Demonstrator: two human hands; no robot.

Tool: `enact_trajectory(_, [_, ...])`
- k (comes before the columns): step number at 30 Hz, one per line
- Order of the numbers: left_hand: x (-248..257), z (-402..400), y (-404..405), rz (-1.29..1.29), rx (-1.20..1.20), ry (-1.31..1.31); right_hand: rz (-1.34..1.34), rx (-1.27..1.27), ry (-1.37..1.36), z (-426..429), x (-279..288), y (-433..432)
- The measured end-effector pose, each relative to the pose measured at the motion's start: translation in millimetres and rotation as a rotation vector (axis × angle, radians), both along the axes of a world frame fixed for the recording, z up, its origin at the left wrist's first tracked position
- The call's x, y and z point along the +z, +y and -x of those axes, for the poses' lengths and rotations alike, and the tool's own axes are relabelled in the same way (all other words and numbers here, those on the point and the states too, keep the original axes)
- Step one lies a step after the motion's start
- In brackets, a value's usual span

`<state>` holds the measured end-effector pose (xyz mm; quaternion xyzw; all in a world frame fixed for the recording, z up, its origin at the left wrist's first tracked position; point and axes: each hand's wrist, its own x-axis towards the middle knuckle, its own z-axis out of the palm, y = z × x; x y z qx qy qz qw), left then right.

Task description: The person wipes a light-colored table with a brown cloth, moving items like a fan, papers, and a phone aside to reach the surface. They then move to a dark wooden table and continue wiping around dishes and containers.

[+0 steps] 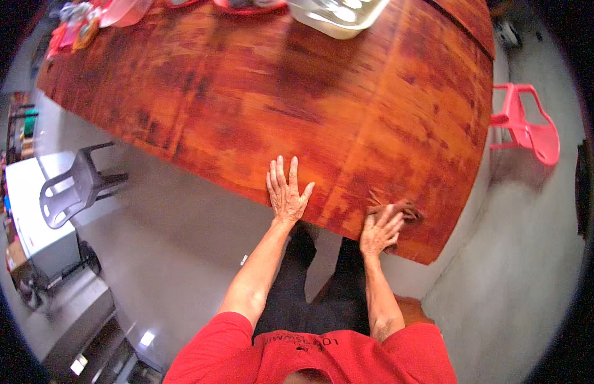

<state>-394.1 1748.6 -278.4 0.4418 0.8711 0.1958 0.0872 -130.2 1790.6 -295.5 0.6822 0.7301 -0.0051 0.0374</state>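
Note:
My left hand [287, 192] lies flat on the near edge of a reddish-brown wooden table [277, 105], its fingers spread and nothing in it. To the right, near the table's corner, my right hand [382, 230] rests on a dark brown cloth [409, 212], which is blurred and bunched beyond and beside the fingers. The hand looks pressed down on the cloth with its fingers partly apart; whether it grips the cloth is not plain.
A clear plastic container [342, 24] stands at the table's far side, with colourful wrappers [76, 29] at the far left. A grey plastic chair [73, 187] and a white chest-like appliance [40, 206] stand left; a pink plastic chair [529, 127] stands right.

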Motion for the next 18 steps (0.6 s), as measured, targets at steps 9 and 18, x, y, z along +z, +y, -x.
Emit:
enact_trajectory(9, [-4,90,-17,0.079,0.033,0.127,0.115,0.779,0.23,191,40,61])
enact_trajectory(18, [-7,152,14,0.142,0.245,0.219,0.091,0.658,0.148,253,13,221])
